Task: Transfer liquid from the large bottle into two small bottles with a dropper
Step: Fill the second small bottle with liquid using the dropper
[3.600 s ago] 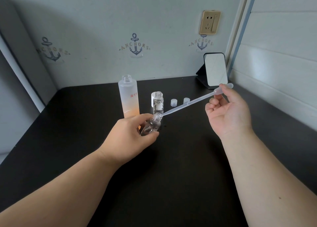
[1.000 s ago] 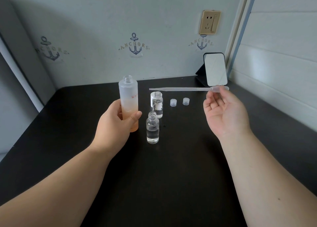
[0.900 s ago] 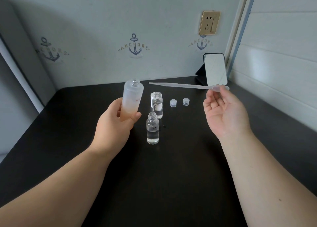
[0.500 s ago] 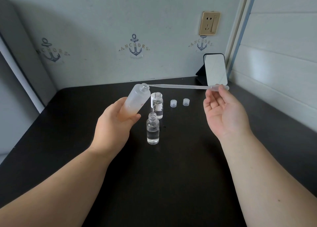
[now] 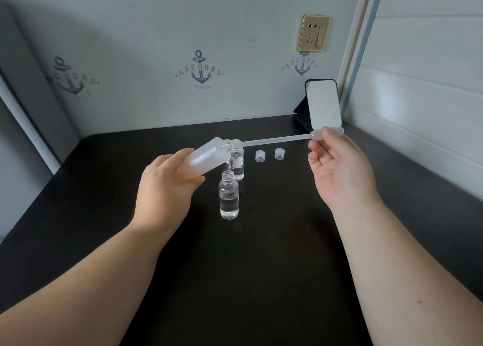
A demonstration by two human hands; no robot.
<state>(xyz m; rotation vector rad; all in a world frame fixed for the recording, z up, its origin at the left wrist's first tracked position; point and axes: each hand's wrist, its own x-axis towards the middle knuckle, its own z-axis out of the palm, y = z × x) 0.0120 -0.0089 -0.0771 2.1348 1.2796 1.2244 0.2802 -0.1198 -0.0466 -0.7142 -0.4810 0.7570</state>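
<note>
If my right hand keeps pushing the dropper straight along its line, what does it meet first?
Likely the open mouth of the tilted large bottle: the dropper in the right hand already points its tip there, though depth is unclear.

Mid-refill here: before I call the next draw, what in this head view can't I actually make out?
- Liquid level in the large bottle: frosted wall and the left hand gripping it hide it.
- Dropper tip: lost at the bottle's mouth; how far it is in, unclear.
- Dropper fill: stem too thin and translucent to tell.
- Far small bottle: partly behind the large bottle; level unclear.
- Dropper bulb: partly covered by the right hand fingers.
</note>
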